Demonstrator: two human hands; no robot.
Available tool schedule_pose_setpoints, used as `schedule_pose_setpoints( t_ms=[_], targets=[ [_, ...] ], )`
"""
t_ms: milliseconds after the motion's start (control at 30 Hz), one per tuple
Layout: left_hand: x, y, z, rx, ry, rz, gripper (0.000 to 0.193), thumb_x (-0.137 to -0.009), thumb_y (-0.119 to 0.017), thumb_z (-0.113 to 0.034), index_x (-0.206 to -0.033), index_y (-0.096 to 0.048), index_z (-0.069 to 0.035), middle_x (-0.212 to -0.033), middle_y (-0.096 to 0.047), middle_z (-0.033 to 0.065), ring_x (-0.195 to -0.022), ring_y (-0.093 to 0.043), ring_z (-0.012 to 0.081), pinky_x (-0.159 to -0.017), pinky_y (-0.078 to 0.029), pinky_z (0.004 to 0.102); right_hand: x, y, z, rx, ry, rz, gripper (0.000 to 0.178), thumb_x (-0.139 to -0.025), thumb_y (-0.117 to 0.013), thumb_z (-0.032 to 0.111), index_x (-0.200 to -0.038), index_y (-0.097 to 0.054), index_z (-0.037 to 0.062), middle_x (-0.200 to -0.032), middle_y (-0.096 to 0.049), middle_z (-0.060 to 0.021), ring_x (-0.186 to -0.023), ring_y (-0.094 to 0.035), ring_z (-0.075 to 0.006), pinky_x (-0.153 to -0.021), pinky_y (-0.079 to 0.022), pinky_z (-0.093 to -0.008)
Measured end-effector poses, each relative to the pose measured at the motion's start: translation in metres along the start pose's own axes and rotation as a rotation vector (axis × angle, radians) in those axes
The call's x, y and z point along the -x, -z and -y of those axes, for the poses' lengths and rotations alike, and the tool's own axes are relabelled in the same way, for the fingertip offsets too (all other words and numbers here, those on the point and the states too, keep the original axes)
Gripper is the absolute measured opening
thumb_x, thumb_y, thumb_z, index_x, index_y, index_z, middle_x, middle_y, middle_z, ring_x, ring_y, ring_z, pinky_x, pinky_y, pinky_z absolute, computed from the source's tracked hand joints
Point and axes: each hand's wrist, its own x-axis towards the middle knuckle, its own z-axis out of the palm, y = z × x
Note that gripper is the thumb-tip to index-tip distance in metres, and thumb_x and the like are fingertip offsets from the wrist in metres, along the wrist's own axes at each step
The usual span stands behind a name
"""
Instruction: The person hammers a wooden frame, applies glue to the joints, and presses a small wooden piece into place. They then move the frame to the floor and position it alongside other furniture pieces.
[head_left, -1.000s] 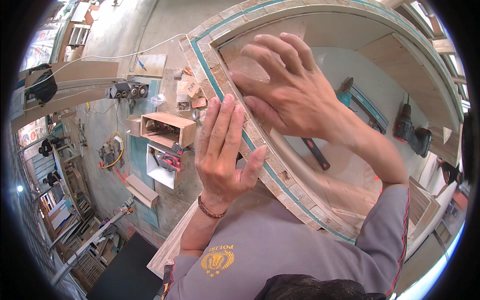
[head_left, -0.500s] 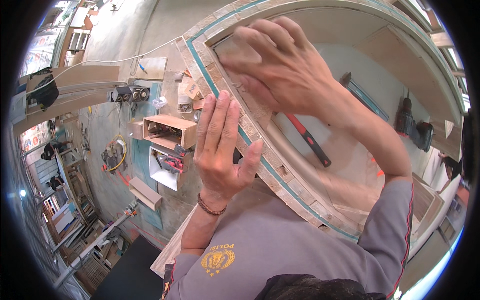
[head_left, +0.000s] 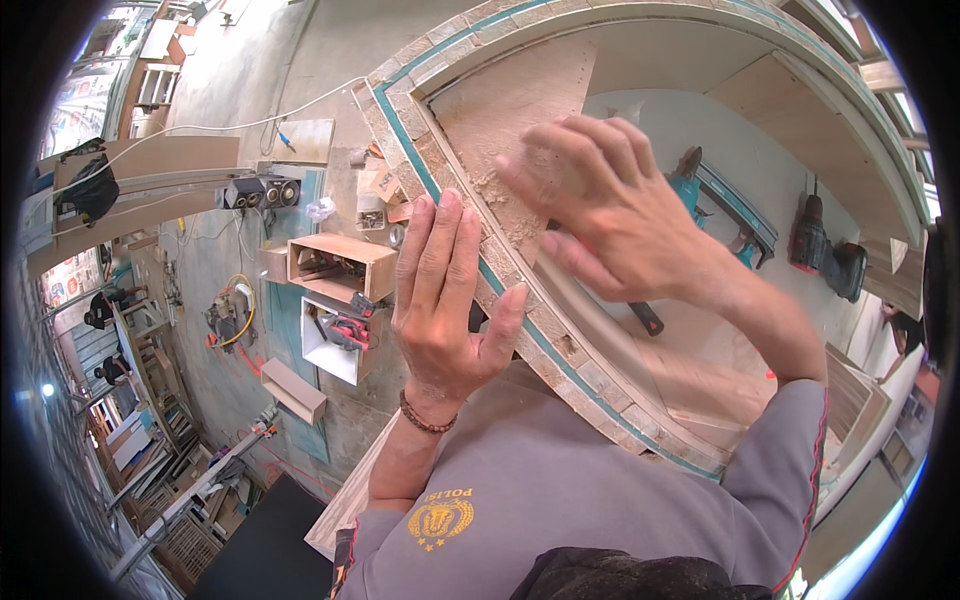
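My left hand [head_left: 445, 290] lies with fingers stretched over the rim of a curved wooden frame [head_left: 575, 345], which has a teal strip running between rows of small wood blocks. Its thumb stands apart and it holds nothing. Over the inside of the frame hovers my right hand [head_left: 620, 215], a little blurred, fingers loosely curled and apart, with nothing visible in it. Pale wood shavings [head_left: 492, 190] lie on the wooden panel [head_left: 530, 95] in the frame's corner, beside that hand's fingertips. Below its wrist shows the black handle end of a tool [head_left: 646, 318]; the rest is hidden.
Inside the frame, to the right, lie a teal-and-grey tool [head_left: 735, 210] and a dark cordless drill [head_left: 822, 248]. On the floor at left are an open wooden box [head_left: 375, 272], a white box [head_left: 335, 360] holding a red tool, and a coiled yellow hose [head_left: 247, 310]. A white cable [head_left: 220, 124] runs to the frame's corner.
My right hand has moved from the frame's inner corner toward the right and nearer me, its fingers opening out. It now covers most of the red-and-black handle and uncovers the shavings. My left hand stays put.
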Motion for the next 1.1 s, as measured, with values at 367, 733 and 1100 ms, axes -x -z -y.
schedule_pose_setpoints(
  t_ms=[367,733,1100],
  targets=[
    [-0.001,0.003,-0.001,-0.025,0.003,0.028,0.059,-0.100,-0.059,-0.034,-0.140,-0.059,0.009,-0.148,-0.056,0.0264,-0.142,-0.048,0.0465,-0.118,-0.039,0.0542,-0.025,0.000,-0.008,-0.062,0.062,-0.116,0.038,-0.096,-0.061,0.036,-0.129,-0.072,0.0202,-0.144,-0.049,-0.0118,-0.139,-0.038,-0.0294,-0.119,-0.026,-0.0504],
    [-0.002,0.002,-0.001,-0.028,-0.006,0.013,0.058,-0.098,-0.059,-0.030,-0.141,-0.059,0.009,-0.149,-0.055,0.0260,-0.142,-0.049,0.0453,-0.118,-0.039,0.0539,-0.019,-0.007,-0.019,-0.039,0.130,-0.079,0.037,-0.093,-0.064,0.039,-0.128,-0.071,0.0286,-0.148,-0.048,-0.0085,-0.141,-0.038,-0.0268,-0.121,-0.025,-0.0490],
    [-0.001,0.001,-0.003,-0.045,-0.018,0.000,0.057,-0.098,-0.060,-0.029,-0.140,-0.059,0.009,-0.148,-0.056,0.0252,-0.142,-0.049,0.0445,-0.118,-0.039,0.0528,-0.044,-0.027,-0.020,0.087,0.070,-0.203,0.037,-0.099,-0.055,0.043,-0.127,-0.073,0.0273,-0.147,-0.050,-0.0076,-0.142,-0.038,-0.0256,-0.121,-0.023,-0.0479]
  ],
)
